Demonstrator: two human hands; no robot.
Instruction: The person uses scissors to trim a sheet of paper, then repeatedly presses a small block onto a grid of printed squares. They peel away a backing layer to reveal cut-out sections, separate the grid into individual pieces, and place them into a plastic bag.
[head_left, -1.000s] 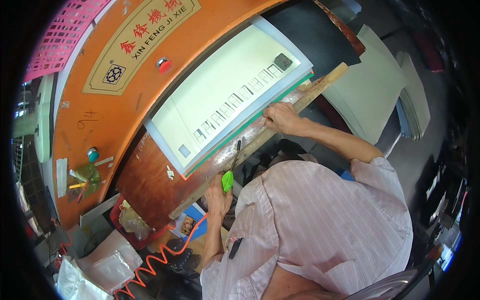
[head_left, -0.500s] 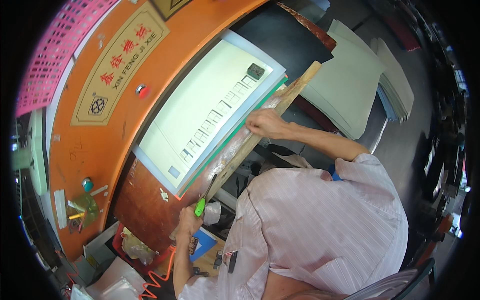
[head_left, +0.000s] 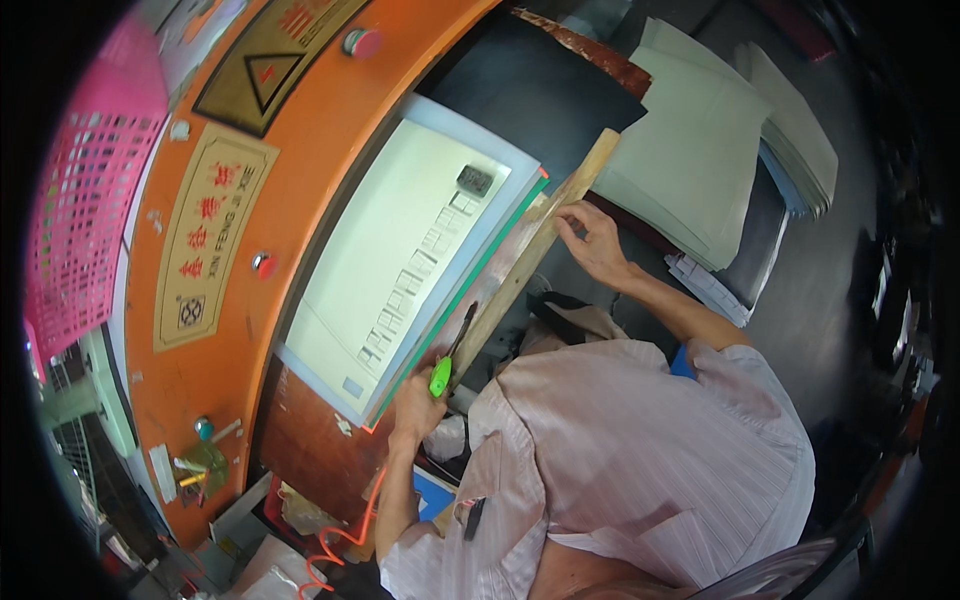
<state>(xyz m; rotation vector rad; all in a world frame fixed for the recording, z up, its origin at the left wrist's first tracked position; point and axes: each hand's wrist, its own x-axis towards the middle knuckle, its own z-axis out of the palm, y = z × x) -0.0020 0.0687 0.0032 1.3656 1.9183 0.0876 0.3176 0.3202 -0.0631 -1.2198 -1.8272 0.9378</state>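
Observation:
My left hand (head_left: pixel 420 402) is closed around a green air blow gun (head_left: pixel 441 376) with a thin dark nozzle. The nozzle lies over the near board edge, beside a wooden strip (head_left: pixel 508 282). An orange coiled hose (head_left: pixel 345 535) runs below my left forearm. My right hand (head_left: pixel 595 245) is at the strip's far part, fingers bent and thumb apart, with nothing visible in it. Beyond the strip lies a pale sheet (head_left: pixel 365 265) on a bluish-white plate with a green edge. It carries a row of outlined rectangular shapes and a small dark block (head_left: pixel 473 180).
An orange machine front (head_left: pixel 225 370) with red buttons rises along the left, a pink basket (head_left: pixel 90 215) above it. Stacked pale sheets (head_left: pixel 690 140) lie at right, near a black sheet (head_left: pixel 530 85). A plastic bag (head_left: pixel 303 512) sits in a red container at lower left.
The view has shifted. My left hand has moved up and right along the plate's near edge with the blow gun. My right hand has moved right and its fingers have loosened.

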